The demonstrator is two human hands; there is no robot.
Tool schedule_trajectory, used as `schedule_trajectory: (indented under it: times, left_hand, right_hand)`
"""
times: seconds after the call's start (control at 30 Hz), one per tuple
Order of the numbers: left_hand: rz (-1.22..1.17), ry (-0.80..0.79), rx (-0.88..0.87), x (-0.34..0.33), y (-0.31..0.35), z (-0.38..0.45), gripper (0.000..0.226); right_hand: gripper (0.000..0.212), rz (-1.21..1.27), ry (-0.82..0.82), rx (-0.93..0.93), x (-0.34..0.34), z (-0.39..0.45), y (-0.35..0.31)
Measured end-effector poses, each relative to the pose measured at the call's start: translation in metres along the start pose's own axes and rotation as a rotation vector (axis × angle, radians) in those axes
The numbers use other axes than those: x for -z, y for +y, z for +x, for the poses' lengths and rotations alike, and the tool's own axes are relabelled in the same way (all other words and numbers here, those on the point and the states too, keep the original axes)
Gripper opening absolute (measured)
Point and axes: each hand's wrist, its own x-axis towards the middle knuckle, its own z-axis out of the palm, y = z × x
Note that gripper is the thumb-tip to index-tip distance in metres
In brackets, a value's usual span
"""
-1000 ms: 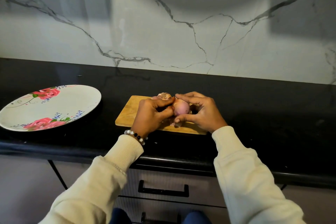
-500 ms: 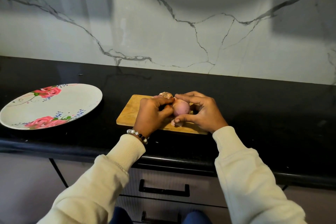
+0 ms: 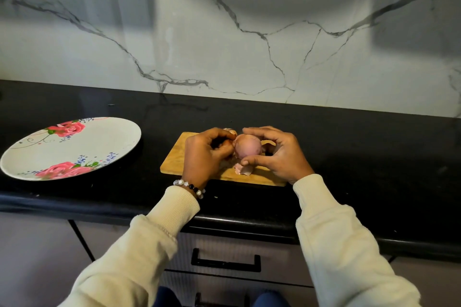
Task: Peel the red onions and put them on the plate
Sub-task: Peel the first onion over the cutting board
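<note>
A pale pink red onion (image 3: 247,146) is held just above the wooden cutting board (image 3: 174,159). My right hand (image 3: 279,154) grips it, forefinger over the top and thumb underneath. My left hand (image 3: 207,154) is curled against the onion's left side, its fingertips pinching at the skin there. A loose piece of peel (image 3: 242,169) lies on the board under the onion. Behind my left hand a second onion (image 3: 229,130) is mostly hidden. The white plate with pink roses (image 3: 104,142) sits far to the left with nothing on it.
The board lies on a black counter (image 3: 361,157) in front of a marble-patterned wall. Drawers with black handles (image 3: 225,263) are below the counter's front edge.
My hands stay at the onion over the board. The left thumb and forefinger have shifted slightly on the onion's left side. A piece of peel now shows beneath the onion.
</note>
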Motion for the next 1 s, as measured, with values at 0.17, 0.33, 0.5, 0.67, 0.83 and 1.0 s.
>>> schedule_trajectory:
  times: [0.17, 0.33, 0.5, 0.67, 0.83, 1.0]
  left_hand:
    - [-0.063, 0.095, 0.055, 0.003, -0.001, 0.001, 0.018]
    - [0.079, 0.067, -0.092, 0.000, -0.008, 0.001, 0.021]
    - [0.248, 0.032, -0.196, -0.004, -0.012, 0.003, 0.022]
    - [0.234, -0.035, -0.285, -0.005, -0.011, 0.003, 0.029]
    - [0.175, 0.003, -0.374, -0.005, -0.010, 0.002, 0.025]
    - [0.160, -0.003, -0.419, -0.003, -0.009, -0.001, 0.025]
  right_hand:
    - [0.052, 0.193, 0.037, -0.035, 0.002, -0.001, -0.007]
    - [0.050, 0.388, 0.080, -0.092, 0.006, -0.001, -0.004]
    - [0.052, 0.427, 0.059, -0.146, 0.008, -0.001, -0.003]
    - [0.049, 0.366, 0.020, -0.151, 0.008, -0.002, -0.004]
    - [0.047, 0.291, -0.039, -0.133, 0.007, -0.004, -0.007]
    - [0.051, 0.191, -0.058, -0.121, 0.005, -0.004, -0.006]
